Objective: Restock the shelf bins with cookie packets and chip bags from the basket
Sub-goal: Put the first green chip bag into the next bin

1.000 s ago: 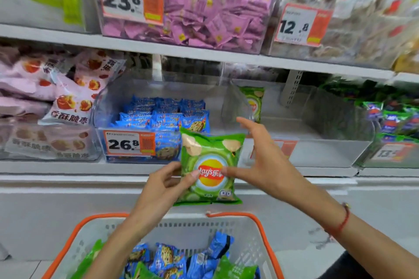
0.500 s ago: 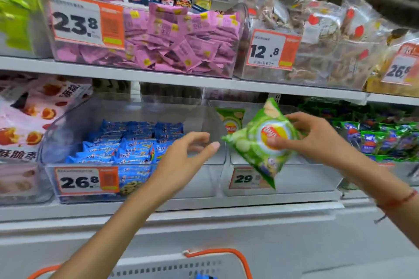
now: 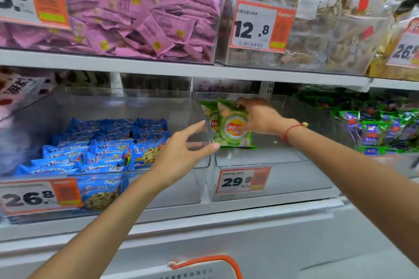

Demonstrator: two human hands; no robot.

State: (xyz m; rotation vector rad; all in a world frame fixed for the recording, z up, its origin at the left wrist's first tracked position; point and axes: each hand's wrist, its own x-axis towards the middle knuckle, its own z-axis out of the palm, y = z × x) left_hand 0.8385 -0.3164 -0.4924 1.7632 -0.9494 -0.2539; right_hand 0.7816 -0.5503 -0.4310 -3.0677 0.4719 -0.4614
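At the bottom edge of the frame we catch just the orange rim of the basket (image 3: 229, 263), its contents out of sight. Up from the lower left comes our left hand (image 3: 181, 154), fingers spread and relaxed, gripping nothing, thumb tip right at the clear wall between two bins. Left of it, the cookie bin (image 3: 158, 192) holds blue cookie packets (image 3: 108, 149) stacked toward its left side, with a 26.8 tag (image 3: 29, 197) on the front. Centre right, the chip bin (image 3: 294, 179) wears a 29.8 tag (image 3: 242, 180), and its floor is mostly bare. Deeper inside, our right hand (image 3: 256, 118) pinches a green chip bag (image 3: 231, 129), fingers curled over its top edge and thumb on its front, a red string around the wrist. The bag stands upright near the bin's left wall, bottom edge on or just above the floor; we can't tell which. Behind it peeks a second green bag (image 3: 209, 115). Far right, green and purple packs (image 3: 381, 131) crowd the next bin. On the upper shelf, pink packets (image 3: 145, 13) fill the upper left, and clear bags (image 3: 328, 20) sit behind a 12.8 tag (image 3: 258, 27).
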